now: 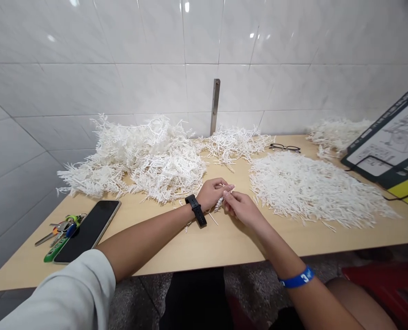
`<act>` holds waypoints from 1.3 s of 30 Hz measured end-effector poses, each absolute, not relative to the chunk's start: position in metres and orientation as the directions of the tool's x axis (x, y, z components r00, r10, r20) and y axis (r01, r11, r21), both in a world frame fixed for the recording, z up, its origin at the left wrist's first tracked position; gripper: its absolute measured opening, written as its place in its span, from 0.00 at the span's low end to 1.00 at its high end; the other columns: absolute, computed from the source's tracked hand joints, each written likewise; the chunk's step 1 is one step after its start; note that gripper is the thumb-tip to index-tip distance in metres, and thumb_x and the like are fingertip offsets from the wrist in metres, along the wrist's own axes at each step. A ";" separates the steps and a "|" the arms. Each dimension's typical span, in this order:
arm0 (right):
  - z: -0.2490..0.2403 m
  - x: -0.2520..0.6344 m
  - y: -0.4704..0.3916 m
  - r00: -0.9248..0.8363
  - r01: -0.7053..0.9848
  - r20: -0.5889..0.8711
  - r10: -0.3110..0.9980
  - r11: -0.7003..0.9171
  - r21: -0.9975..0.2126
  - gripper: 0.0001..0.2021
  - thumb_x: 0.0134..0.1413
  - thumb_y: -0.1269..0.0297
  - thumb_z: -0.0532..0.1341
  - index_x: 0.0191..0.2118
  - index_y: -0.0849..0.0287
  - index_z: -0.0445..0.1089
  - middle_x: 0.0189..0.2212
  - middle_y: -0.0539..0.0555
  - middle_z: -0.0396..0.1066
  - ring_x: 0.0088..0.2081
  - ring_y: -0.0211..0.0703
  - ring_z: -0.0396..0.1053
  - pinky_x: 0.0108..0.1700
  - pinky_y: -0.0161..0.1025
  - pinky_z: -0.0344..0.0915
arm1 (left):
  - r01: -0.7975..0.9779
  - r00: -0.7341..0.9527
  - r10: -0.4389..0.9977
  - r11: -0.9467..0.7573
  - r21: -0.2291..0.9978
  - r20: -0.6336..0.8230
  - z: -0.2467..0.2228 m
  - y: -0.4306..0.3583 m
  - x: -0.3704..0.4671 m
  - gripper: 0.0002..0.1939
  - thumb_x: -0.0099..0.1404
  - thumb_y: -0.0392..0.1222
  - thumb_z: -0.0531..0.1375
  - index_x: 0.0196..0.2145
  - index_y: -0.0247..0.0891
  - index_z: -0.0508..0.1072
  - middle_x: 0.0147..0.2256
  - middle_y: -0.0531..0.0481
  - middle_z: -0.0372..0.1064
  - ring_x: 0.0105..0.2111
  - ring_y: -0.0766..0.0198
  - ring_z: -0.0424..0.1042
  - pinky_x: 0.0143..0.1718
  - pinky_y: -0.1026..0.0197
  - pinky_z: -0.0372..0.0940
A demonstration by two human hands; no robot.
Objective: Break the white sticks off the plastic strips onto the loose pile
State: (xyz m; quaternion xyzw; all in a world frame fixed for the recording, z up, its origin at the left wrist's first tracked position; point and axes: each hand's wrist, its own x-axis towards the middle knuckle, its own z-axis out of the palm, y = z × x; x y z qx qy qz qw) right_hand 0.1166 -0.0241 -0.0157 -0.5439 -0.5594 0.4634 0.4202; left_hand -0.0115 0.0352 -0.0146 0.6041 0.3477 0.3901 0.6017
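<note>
My left hand (212, 193), with a black watch at the wrist, is closed on a small white branched sprig (219, 204) above the middle of the table. Against it, my right hand (240, 206) pinches the same sprig at its upper part; a blue band circles that wrist. The fingertips of both hands nearly touch, and most of the sprig is hidden by them. To the left rises a tall tangled heap of white branched pieces (149, 156). A flatter spread of loose white pieces (313, 188) lies to the right.
Keys (61, 229) and a black phone (89, 231) lie at the left of the table (162, 250). Eyeglasses (285, 147) rest behind the right spread. A printed box (389, 142) leans at the right. Smaller white heaps (236, 141) sit near the tiled wall.
</note>
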 end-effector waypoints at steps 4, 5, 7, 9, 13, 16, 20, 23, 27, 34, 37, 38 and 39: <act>-0.017 0.110 -0.021 -0.099 0.120 0.008 0.995 0.020 -0.993 0.24 0.53 0.42 0.59 0.21 0.57 0.59 0.15 0.46 0.58 0.19 0.34 0.53 0.25 0.36 0.50 | -0.014 0.438 0.895 -0.094 0.995 0.091 -0.015 0.035 -0.012 0.23 0.54 0.60 0.64 0.24 0.35 0.66 0.18 0.56 0.62 0.19 0.71 0.61 0.22 0.67 0.54; -0.016 0.109 -0.023 -0.110 0.103 0.007 0.994 0.019 -0.995 0.23 0.53 0.43 0.59 0.20 0.57 0.58 0.15 0.45 0.57 0.19 0.34 0.52 0.25 0.36 0.50 | 0.019 0.432 0.895 -0.137 0.990 0.115 -0.016 0.036 -0.013 0.24 0.55 0.60 0.63 0.22 0.35 0.65 0.18 0.56 0.61 0.19 0.72 0.59 0.21 0.67 0.52; -0.010 0.112 -0.031 -0.103 0.112 -0.014 0.995 -0.002 -0.994 0.22 0.54 0.47 0.58 0.18 0.56 0.56 0.14 0.44 0.54 0.19 0.33 0.50 0.25 0.36 0.49 | 0.086 0.413 0.899 -0.196 0.977 0.144 -0.016 0.039 -0.013 0.24 0.55 0.59 0.63 0.20 0.35 0.64 0.17 0.57 0.57 0.18 0.73 0.55 0.21 0.68 0.49; -0.003 0.120 -0.041 -0.086 0.189 -0.047 0.995 -0.030 -0.981 0.22 0.55 0.51 0.56 0.16 0.55 0.52 0.14 0.44 0.51 0.19 0.34 0.50 0.25 0.36 0.50 | 0.124 0.368 0.922 -0.177 0.976 0.120 -0.017 0.044 -0.014 0.23 0.57 0.58 0.62 0.20 0.35 0.62 0.16 0.58 0.55 0.18 0.74 0.53 0.20 0.68 0.48; 0.006 0.153 -0.056 -0.086 0.550 -0.007 0.996 0.041 -0.834 0.17 0.60 0.57 0.51 0.22 0.57 0.64 0.21 0.52 0.66 0.27 0.43 0.64 0.34 0.40 0.59 | 0.153 0.310 0.949 -0.115 0.982 0.063 -0.019 0.048 -0.013 0.22 0.59 0.57 0.59 0.21 0.37 0.61 0.16 0.58 0.56 0.17 0.72 0.56 0.20 0.67 0.49; 0.009 0.170 -0.055 0.082 0.845 0.243 0.967 0.062 -0.531 0.13 0.59 0.63 0.51 0.37 0.60 0.72 0.40 0.62 0.73 0.43 0.54 0.68 0.44 0.47 0.60 | 0.215 0.320 0.941 -0.190 0.958 0.115 -0.020 0.046 -0.012 0.22 0.61 0.56 0.58 0.21 0.36 0.62 0.16 0.58 0.55 0.18 0.73 0.53 0.21 0.67 0.48; 0.007 0.154 -0.047 0.136 0.834 0.318 0.938 0.065 -0.548 0.15 0.62 0.56 0.52 0.36 0.60 0.71 0.38 0.62 0.73 0.40 0.52 0.68 0.41 0.44 0.61 | 0.231 0.282 0.948 -0.216 0.949 0.147 -0.021 0.041 -0.011 0.22 0.62 0.57 0.56 0.22 0.36 0.64 0.16 0.58 0.55 0.18 0.72 0.53 0.21 0.66 0.48; 0.001 0.126 -0.036 0.020 0.598 0.065 0.998 0.040 -0.800 0.25 0.60 0.42 0.50 0.25 0.58 0.67 0.24 0.54 0.70 0.28 0.44 0.65 0.31 0.39 0.58 | 0.174 0.308 0.939 -0.214 0.961 0.153 -0.020 0.036 -0.011 0.21 0.62 0.57 0.57 0.22 0.36 0.64 0.16 0.58 0.55 0.18 0.72 0.54 0.21 0.67 0.49; -0.007 0.102 -0.023 -0.071 0.258 -0.044 0.996 -0.024 -0.966 0.27 0.53 0.37 0.54 0.19 0.57 0.60 0.17 0.49 0.61 0.22 0.38 0.58 0.28 0.37 0.54 | 0.080 0.355 0.928 -0.156 0.984 0.118 -0.021 0.034 -0.012 0.22 0.61 0.57 0.58 0.22 0.36 0.62 0.17 0.58 0.56 0.18 0.72 0.56 0.22 0.67 0.50; 0.007 0.123 -0.053 -0.105 0.397 -0.052 0.993 -0.007 -0.918 0.24 0.56 0.46 0.54 0.17 0.55 0.52 0.15 0.47 0.54 0.20 0.36 0.52 0.26 0.37 0.50 | 0.119 0.215 0.975 -0.086 0.989 0.059 -0.022 0.050 -0.011 0.16 0.57 0.49 0.60 0.21 0.36 0.63 0.17 0.57 0.59 0.18 0.72 0.56 0.21 0.67 0.50; 0.013 0.155 -0.062 -0.045 0.667 0.050 0.998 0.067 -0.742 0.19 0.60 0.52 0.51 0.22 0.56 0.62 0.21 0.53 0.66 0.27 0.44 0.63 0.31 0.40 0.57 | 0.183 0.175 0.982 -0.101 0.978 0.068 -0.021 0.053 -0.011 0.16 0.57 0.49 0.60 0.21 0.36 0.64 0.17 0.57 0.58 0.18 0.72 0.55 0.22 0.66 0.50; 0.015 0.166 -0.061 0.026 0.759 0.140 0.990 0.072 -0.647 0.15 0.60 0.56 0.51 0.26 0.57 0.67 0.26 0.56 0.71 0.31 0.48 0.66 0.35 0.42 0.58 | 0.201 0.206 0.976 -0.116 0.973 0.074 -0.021 0.053 -0.011 0.17 0.58 0.51 0.60 0.21 0.35 0.65 0.16 0.57 0.58 0.18 0.72 0.55 0.22 0.66 0.50; 0.015 0.174 -0.058 0.096 0.834 0.249 0.964 0.059 -0.549 0.13 0.59 0.60 0.52 0.31 0.57 0.70 0.32 0.59 0.73 0.36 0.52 0.67 0.38 0.44 0.59 | 0.209 0.238 0.968 -0.130 0.969 0.079 -0.021 0.052 -0.010 0.18 0.59 0.52 0.59 0.21 0.35 0.66 0.16 0.58 0.58 0.18 0.72 0.54 0.22 0.66 0.50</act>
